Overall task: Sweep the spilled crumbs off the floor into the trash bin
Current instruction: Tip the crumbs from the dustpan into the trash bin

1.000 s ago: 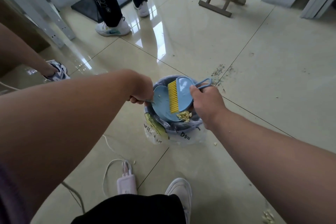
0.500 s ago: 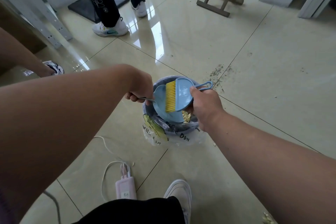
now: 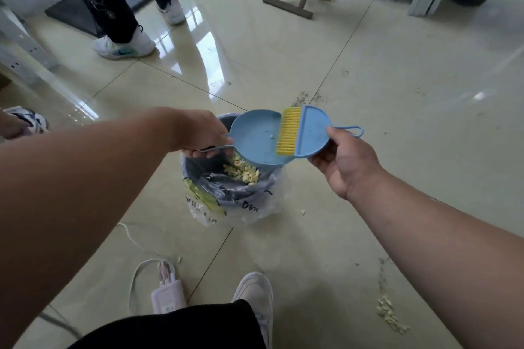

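- Left hand (image 3: pixel 200 133): fingers curled round the thin handle of the blue dustpan (image 3: pixel 255 139), holding the pan above the trash bin (image 3: pixel 226 193).
- Right hand (image 3: pixel 344 163): thumb and fingers pinch the rim of the blue brush (image 3: pixel 312 133) near its loop handle; the yellow bristles lie on the dustpan.
- Dustpan: held over the far side of the bin opening; no crumbs are visible on its surface.
- Trash bin: stands on the floor (image 3: pixel 397 79), lined with a clear printed bag; a heap of yellow crumbs (image 3: pixel 242 171) lies inside, below the dustpan.
- Floor: a further patch of crumbs (image 3: pixel 390 313) lies at lower right, well apart from the bin; single crumbs lie just beside the bin.
- Near the person's shoe (image 3: pixel 255 292): a pink power strip (image 3: pixel 167 296) with white cable.
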The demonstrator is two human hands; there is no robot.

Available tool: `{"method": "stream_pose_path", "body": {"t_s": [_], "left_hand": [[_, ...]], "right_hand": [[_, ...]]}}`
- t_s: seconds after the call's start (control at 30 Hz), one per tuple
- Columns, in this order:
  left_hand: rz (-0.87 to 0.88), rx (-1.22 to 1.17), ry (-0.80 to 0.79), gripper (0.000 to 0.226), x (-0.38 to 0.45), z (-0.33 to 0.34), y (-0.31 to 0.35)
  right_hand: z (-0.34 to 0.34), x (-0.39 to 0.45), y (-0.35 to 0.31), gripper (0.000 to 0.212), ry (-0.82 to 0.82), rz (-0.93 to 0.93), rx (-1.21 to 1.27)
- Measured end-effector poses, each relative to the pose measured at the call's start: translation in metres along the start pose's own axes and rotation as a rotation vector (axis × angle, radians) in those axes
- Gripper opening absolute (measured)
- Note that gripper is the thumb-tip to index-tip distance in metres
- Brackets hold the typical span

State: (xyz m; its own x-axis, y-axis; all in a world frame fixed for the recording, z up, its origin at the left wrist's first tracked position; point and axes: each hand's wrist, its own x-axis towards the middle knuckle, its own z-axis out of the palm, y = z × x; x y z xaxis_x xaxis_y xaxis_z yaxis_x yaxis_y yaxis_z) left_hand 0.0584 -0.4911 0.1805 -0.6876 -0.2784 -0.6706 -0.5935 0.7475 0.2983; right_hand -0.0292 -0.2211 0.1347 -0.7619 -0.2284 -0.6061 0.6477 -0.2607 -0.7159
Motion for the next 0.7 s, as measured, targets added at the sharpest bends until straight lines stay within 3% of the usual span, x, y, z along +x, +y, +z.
{"method": "stream_pose_path", "body": {"t_s": [0.17,0.3,0.47,0.6,0.7], "left_hand": [[0.125,-0.193,-0.052,0.037,0.002,0.025,0.037],[0.094,-0.214,-0.047,0.036,0.008,0.061,0.068],[0.06,-0.176,-0.022,0.034,0.013,0.077,0.079],[0.059,-0.257,-0.013,0.037,0.02,0.081,0.067],[0.077,-0.3,0.019,0.036,0.026,0.084,0.066]], "right_hand": [[-0.056,0.001,-0.022,0.011,0.104,-0.018,0.08],[-0.096,0.003,-0.02,0.008,0.211,-0.013,0.076],[-0.133,0.016,0.017,0.006,0.364,0.026,-0.019],[-0.144,0.03,0.052,0.018,0.456,0.109,0.104],[-0.149,0.039,0.075,0.009,0.528,0.154,0.064]]}}
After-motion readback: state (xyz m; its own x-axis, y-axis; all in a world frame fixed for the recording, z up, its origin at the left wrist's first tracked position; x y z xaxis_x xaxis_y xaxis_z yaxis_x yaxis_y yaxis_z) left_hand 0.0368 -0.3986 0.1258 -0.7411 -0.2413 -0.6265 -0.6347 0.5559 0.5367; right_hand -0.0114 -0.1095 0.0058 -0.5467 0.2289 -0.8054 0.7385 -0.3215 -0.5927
